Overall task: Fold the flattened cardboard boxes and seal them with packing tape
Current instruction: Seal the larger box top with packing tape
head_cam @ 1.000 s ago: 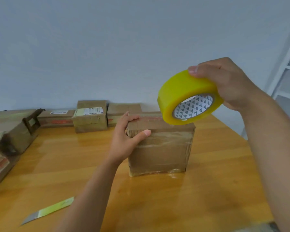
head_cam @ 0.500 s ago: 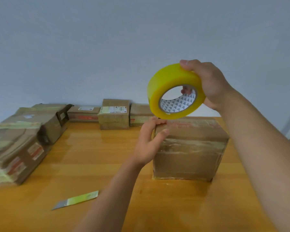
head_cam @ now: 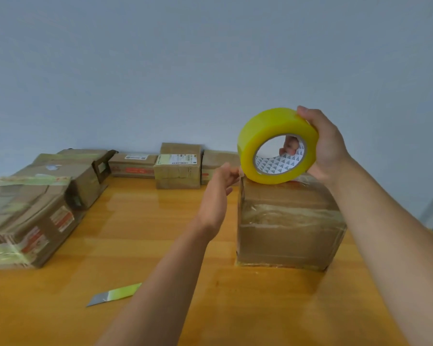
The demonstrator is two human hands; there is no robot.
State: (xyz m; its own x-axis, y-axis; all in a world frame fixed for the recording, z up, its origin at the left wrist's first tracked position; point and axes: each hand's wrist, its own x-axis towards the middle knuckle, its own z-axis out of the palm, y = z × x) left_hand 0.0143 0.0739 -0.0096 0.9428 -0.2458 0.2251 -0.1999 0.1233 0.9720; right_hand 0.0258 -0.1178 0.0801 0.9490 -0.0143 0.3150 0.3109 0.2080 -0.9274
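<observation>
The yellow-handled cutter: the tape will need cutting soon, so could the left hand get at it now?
Probably yes: the cutter lies alone on bare table, but the left hand must first let go at the tape roll.

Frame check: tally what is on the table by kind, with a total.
Yellow packing tape roll, held above the box: 1
Folded cardboard box in front: 1
Small boxes along the wall: 3
Stack of flattened cardboard boxes: 1
Utility knife: 1
Total: 7

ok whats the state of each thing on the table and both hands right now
tape roll: upright, gripped by right hand, over the box's top
box: folded, closed, taped round
left hand: fingers pinching at the tape's edge
knife: lying flat, untouched
flattened boxes: stacked, unfolded
</observation>
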